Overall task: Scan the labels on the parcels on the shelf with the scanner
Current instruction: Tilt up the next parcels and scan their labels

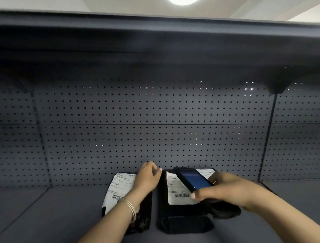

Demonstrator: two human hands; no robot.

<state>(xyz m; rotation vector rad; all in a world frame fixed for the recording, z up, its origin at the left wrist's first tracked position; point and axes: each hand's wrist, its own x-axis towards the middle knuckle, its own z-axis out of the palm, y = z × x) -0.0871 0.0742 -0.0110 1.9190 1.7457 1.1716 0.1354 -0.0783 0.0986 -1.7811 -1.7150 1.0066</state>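
Nearest the camera, two bare forearms reach onto the grey shelf (69, 204); left wrist wears thin metal bangles (129, 207). Right hand (230, 190) has its grip clenched around the scanner (192, 179), a dark handheld with a lit blue screen, tilted and held just above the right parcel (183, 218). That parcel is a black poly bag lying flat, with a white label (174, 190) on top, barcode visible near the thumb. Left hand (147, 178) sits over the far end of the left parcel (138, 215), fingers curled; can't tell whether its grip actually holds the bag or just rests on it. Left parcel's label (119, 189) is partly covered by the wrist. Parcels lie side by side, close, narrow gap between. Behind them: dark perforated back panel (155, 121), then the upper shelf edge (155, 34), ceiling lamp (183, 1) at top
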